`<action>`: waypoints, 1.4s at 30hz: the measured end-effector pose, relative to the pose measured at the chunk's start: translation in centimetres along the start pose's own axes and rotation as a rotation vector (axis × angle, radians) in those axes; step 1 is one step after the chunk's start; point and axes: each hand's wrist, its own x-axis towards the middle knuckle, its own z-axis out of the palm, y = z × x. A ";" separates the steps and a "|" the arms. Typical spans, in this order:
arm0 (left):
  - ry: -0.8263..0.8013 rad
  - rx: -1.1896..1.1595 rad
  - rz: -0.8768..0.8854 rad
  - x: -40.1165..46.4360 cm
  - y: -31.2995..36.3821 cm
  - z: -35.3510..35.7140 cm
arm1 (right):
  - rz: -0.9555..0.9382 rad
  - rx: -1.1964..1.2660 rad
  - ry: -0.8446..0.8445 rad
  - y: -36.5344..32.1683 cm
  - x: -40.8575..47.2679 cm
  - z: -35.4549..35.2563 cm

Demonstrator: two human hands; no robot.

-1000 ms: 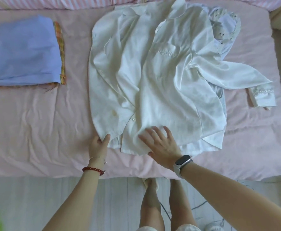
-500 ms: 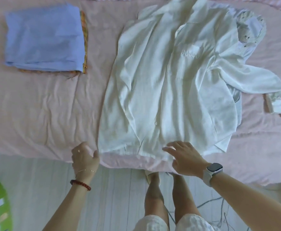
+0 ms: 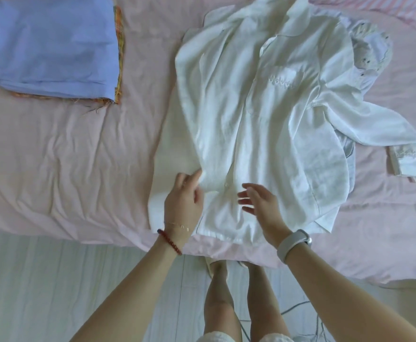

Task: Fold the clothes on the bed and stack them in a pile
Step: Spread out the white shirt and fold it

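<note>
a white button-up shirt (image 3: 258, 124) lies spread front-up on the pink bedsheet (image 3: 66, 169), its collar toward the far side of the bed and its hem along the near edge. the left half is folded in on itself, so a long soft crease runs down that side. a small embroidered chest pocket (image 3: 282, 79) shows on the right half. the right sleeve (image 3: 365, 124) trails off to the right across the sheet, ending in a cuff (image 3: 408, 160) with a line of pale stitching. under the shirt's upper right shoulder another light garment (image 3: 372, 48) with small dark dots peeks out, crumpled.

the left hand (image 3: 183, 201) rests on the lower left part of the shirt, fingertips curled round a fold of the fabric beside the button placket — it grasps the cloth there. a red bead bracelet (image 3: 170, 241) and a thin gold chain (image 3: 177, 224) sit on that wrist. the right hand (image 3: 261, 203) hovers just over the lower front of the shirt, fingers spread and relaxed, holding nothing; whether the fingertips touch the fabric cannot be told. a pale smartwatch (image 3: 293, 244) is on the right wrist.

well apart, at the far left of the bed, a folded blue garment (image 3: 51, 45) lies squared on top of an orange plaid cloth (image 3: 118, 53) whose frayed edge shows along its right and near sides — the pile so far.

below the bed edge are the person's bare legs (image 3: 221, 297) on a pale plank floor (image 3: 54, 280).
</note>
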 end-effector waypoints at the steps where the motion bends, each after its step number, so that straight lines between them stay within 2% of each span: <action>1: -0.074 0.021 0.170 -1.0 -0.1 -0.5 | 0.005 0.056 0.005 -0.6 0.3 -0.6; 3: -0.366 0.083 0.378 -3.1 -0.1 -1.2 | 0.005 0.116 -0.037 -1.8 0.9 -1.0; 5: -0.693 0.181 0.355 -4.2 -0.5 -1.4 | 0.027 0.081 -0.132 -2.6 1.5 -0.3; 6: -0.768 0.203 0.283 -4.2 -0.8 -1.4 | 0.040 0.006 -0.173 -2.8 1.8 0.4; 8: -0.668 0.181 0.157 -3.6 -1.3 -1.5 | 0.027 -0.255 -0.160 -2.9 2.6 1.9; 11: -0.291 0.221 -0.030 -1.9 -2.3 -1.5 | -0.096 -0.635 0.056 -2.1 3.3 3.7; 12: -0.234 0.233 -0.129 -1.2 -2.6 -1.4 | -0.177 -0.709 0.145 -1.9 3.3 4.0; 14: -0.238 0.169 -0.355 0.4 -3.0 -1.3 | -0.381 -0.784 0.282 -2.0 3.4 4.2; 16: -0.253 0.097 -0.465 1.6 -3.3 -1.0 | -0.503 -0.818 0.328 -3.0 4.1 4.4; 18: -0.266 0.067 -0.404 2.0 -3.2 -0.8 | -0.446 -0.883 0.298 -4.5 5.5 4.6; 21: -0.267 0.002 -0.278 1.9 -3.0 -0.6 | -0.236 -0.928 0.196 -6.8 7.8 5.0; 24: -0.185 0.052 -0.259 1.6 -3.4 -0.9 | -0.226 -0.610 0.169 -8.3 8.8 5.3; 26: -0.102 0.063 -0.260 1.5 -3.8 -1.2 | -0.296 -0.373 0.244 -8.6 8.2 4.4; 28: -0.115 0.069 -0.301 1.6 -3.8 -1.5 | -0.264 -0.280 0.364 -7.9 7.3 2.3; 29: -0.154 0.083 -0.331 1.8 -3.7 -1.4 | -0.203 -0.310 0.393 -7.4 7.0 1.0; 32: -0.214 0.111 -0.382 3.3 -2.4 -1.0 | -0.031 -0.594 0.326 -6.4 6.1 -2.5; 33: -0.195 0.109 -0.375 4.3 -1.8 -0.9 | -0.061 -0.623 0.339 -6.7 6.0 -3.1; 38: -0.160 0.053 -0.272 12.3 1.9 0.4 | -0.487 -0.541 0.367 -13.1 8.5 -4.2; 42: -0.201 -0.001 -0.120 20.2 5.1 2.2 | -0.653 -0.654 0.308 -19.3 14.0 -5.5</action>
